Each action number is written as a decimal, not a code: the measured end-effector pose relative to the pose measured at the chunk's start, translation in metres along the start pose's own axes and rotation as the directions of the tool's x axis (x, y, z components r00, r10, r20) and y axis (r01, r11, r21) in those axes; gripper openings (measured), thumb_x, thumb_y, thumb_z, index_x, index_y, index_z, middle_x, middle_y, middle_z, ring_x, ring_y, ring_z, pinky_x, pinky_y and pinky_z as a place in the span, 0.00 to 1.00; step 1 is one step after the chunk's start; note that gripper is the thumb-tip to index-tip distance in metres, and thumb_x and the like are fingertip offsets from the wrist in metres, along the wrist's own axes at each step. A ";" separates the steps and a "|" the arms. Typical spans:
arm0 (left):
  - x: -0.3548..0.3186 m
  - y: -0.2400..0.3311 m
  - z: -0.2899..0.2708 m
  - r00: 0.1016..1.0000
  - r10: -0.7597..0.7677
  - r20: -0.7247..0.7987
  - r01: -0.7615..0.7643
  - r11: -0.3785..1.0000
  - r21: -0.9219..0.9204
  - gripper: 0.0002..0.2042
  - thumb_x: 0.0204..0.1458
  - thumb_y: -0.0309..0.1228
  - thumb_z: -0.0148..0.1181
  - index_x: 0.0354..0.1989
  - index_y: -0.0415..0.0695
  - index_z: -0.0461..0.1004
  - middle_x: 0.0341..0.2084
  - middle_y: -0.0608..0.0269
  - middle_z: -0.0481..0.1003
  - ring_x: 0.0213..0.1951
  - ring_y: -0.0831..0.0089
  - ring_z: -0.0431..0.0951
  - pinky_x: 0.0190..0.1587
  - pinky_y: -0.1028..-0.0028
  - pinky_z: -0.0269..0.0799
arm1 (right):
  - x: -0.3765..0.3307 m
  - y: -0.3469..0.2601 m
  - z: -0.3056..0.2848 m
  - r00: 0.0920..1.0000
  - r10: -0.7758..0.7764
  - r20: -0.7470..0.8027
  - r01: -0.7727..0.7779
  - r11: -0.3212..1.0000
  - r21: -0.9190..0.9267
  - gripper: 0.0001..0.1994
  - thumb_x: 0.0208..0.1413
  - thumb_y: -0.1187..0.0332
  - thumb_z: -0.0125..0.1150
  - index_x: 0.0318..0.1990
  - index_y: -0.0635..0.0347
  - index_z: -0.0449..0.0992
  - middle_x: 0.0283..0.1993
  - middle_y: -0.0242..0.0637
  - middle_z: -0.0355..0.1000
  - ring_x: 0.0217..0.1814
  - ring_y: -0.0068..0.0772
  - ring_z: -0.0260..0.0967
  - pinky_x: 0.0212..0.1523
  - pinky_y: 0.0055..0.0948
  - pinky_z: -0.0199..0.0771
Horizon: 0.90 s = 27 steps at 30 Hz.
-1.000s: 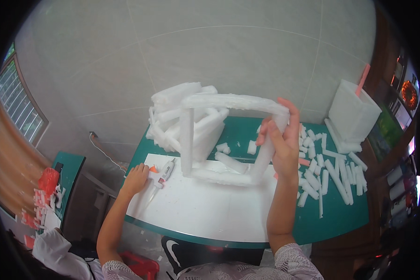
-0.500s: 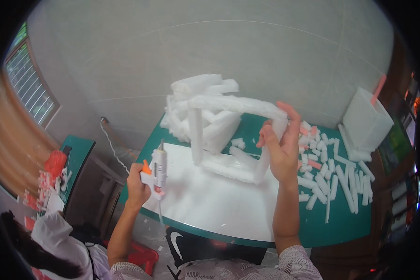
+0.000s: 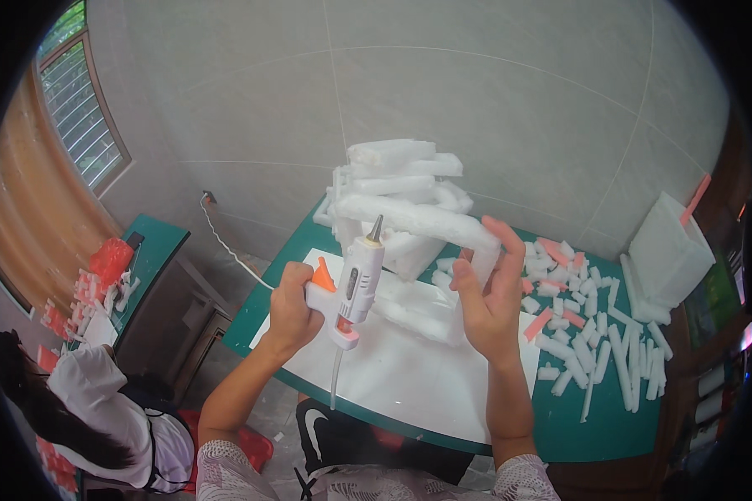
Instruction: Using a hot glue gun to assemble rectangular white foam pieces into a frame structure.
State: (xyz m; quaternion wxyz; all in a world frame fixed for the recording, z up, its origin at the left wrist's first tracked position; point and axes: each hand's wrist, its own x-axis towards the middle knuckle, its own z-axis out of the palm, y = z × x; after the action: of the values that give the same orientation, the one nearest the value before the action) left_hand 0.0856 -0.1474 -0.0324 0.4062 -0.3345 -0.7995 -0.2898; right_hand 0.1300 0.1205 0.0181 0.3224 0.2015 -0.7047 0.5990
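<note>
My left hand [image 3: 294, 313] is wrapped round the handle of a white hot glue gun [image 3: 360, 288] with an orange trigger. Its metal nozzle points up, and a glue stick hangs out of its lower end. My right hand [image 3: 495, 305] grips the right side of a square frame made of white foam strips [image 3: 422, 215], thumb on one face and fingers behind. The frame stands tilted above a white board [image 3: 334, 346], and the glue gun covers part of its left side. Behind it rises a stack of white foam pieces [image 3: 393, 159].
Short white and pink foam pieces [image 3: 572, 305] lie scattered over the green table [image 3: 602, 438] at right. A white foam box [image 3: 664, 242] stands at its far right. At left, a person in white [image 3: 125, 409] sits near another green table [image 3: 154, 230]. A white cord [image 3: 226, 250] runs to the wall.
My left hand has brought the glue gun right and up, close to the frame's left side. The right hand still grips the frame. The whole view has shifted slightly.
</note>
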 end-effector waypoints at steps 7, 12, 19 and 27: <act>-0.001 -0.003 0.008 0.999 0.026 -0.028 -0.025 0.999 0.030 0.28 0.30 0.11 0.62 0.44 0.40 0.61 0.32 0.50 0.67 0.28 0.53 0.72 0.28 0.65 0.70 | 0.000 0.001 -0.001 0.999 -0.006 0.045 0.003 0.997 0.074 0.24 0.60 0.73 0.54 0.62 0.60 0.54 0.51 0.49 0.67 0.48 0.34 0.68 0.50 0.29 0.68; -0.003 -0.006 0.012 0.999 0.051 0.008 -0.052 0.997 0.057 0.31 0.36 0.21 0.72 0.48 0.40 0.60 0.32 0.52 0.69 0.31 0.58 0.72 0.34 0.68 0.69 | -0.001 0.002 0.000 0.998 -0.015 0.059 0.010 0.996 0.091 0.24 0.60 0.73 0.54 0.62 0.60 0.54 0.51 0.49 0.66 0.48 0.33 0.68 0.49 0.29 0.68; -0.003 -0.009 0.014 0.998 0.061 0.004 -0.062 0.997 0.051 0.30 0.35 0.20 0.72 0.48 0.40 0.61 0.32 0.52 0.69 0.32 0.57 0.72 0.34 0.68 0.69 | -0.001 0.002 0.001 0.997 0.011 0.081 -0.021 0.991 0.134 0.24 0.60 0.72 0.54 0.62 0.60 0.53 0.50 0.46 0.65 0.44 0.29 0.66 0.46 0.27 0.68; -0.004 -0.009 0.016 0.998 0.064 -0.020 -0.063 0.996 0.066 0.30 0.35 0.18 0.71 0.48 0.40 0.61 0.32 0.51 0.70 0.32 0.57 0.73 0.33 0.67 0.69 | -0.001 0.002 0.000 0.996 0.012 0.093 -0.025 0.990 0.139 0.24 0.61 0.72 0.54 0.62 0.59 0.53 0.51 0.46 0.65 0.45 0.28 0.66 0.46 0.26 0.68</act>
State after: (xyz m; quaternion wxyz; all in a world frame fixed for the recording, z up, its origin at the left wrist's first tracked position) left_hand 0.0729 -0.1423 -0.0462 0.4345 -0.3432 -0.7930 -0.2542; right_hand 0.1290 0.1212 0.0162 0.2690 0.2444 -0.6768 0.6402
